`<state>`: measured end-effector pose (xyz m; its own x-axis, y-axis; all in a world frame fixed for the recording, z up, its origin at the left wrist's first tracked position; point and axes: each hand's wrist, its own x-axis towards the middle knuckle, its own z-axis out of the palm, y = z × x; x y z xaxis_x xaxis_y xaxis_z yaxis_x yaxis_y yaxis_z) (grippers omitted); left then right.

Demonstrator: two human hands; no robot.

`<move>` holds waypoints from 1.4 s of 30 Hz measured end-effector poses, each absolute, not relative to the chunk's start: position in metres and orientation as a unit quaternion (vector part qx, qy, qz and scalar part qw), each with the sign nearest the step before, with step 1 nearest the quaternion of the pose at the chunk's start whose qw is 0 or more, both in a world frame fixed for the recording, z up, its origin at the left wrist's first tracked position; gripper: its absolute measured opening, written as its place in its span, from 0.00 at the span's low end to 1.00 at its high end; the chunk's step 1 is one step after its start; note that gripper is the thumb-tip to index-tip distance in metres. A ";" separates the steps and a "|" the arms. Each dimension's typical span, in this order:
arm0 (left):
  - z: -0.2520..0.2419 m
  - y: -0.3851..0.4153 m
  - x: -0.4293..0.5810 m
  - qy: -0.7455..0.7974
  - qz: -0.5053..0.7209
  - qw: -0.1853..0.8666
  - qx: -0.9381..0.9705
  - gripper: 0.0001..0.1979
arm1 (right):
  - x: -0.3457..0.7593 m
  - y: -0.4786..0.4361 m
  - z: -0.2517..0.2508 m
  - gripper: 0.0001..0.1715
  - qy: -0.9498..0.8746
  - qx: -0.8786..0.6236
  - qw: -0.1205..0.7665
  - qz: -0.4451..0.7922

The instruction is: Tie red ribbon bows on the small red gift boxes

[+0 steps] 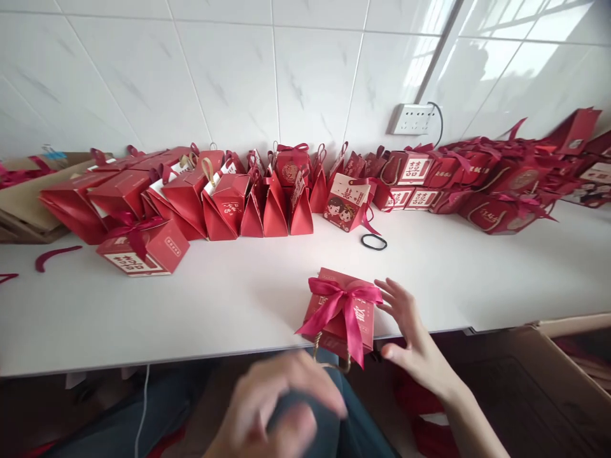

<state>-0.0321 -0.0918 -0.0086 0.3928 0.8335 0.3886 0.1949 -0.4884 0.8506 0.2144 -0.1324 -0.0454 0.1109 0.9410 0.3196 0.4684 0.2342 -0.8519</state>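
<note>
Noting the box (pixel 337 327) at the front edge of the desk (pixel 229 312), its near side seeming to overhang. My right hand (pixel 414 337) is just beside it, fingers spread, gripping nothing; contact unclear. My left hand (pixel 272 381), blurred, is nearer the camera, fingers loosely curled, nothing seen in them. Judgement: best steadied by its sides, bow (pixel 344 297) left uncrushed. Appearance: red, pale lettering; glossy pink-red bow, two tails; twisted cord handle (pixel 349 363) hanging past the edge.
</note>
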 end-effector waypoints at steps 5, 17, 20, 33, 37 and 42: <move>0.007 -0.055 -0.023 0.483 0.453 0.416 0.623 0.15 | 0.201 -0.130 -0.043 0.70 -0.637 -0.587 0.415 0.278; 0.036 -0.082 0.006 0.476 0.461 0.525 0.534 0.12 | 0.197 -0.116 -0.019 0.63 -0.704 -0.489 0.470 0.211; 0.040 -0.089 0.005 0.460 0.495 0.491 0.550 0.09 | 0.199 -0.118 -0.010 0.63 -0.728 -0.472 0.466 0.176; 0.039 -0.127 0.005 0.243 0.518 -0.079 0.816 0.13 | 0.194 -0.122 -0.006 0.62 -0.730 -0.440 0.513 0.097; 0.041 -0.128 0.009 0.259 0.531 -0.062 0.804 0.13 | 0.198 -0.126 -0.009 0.61 -0.721 -0.441 0.527 0.092; 0.041 -0.089 -0.002 0.386 0.529 -0.018 0.756 0.06 | 0.207 -0.134 -0.004 0.61 -0.720 -0.462 0.510 0.088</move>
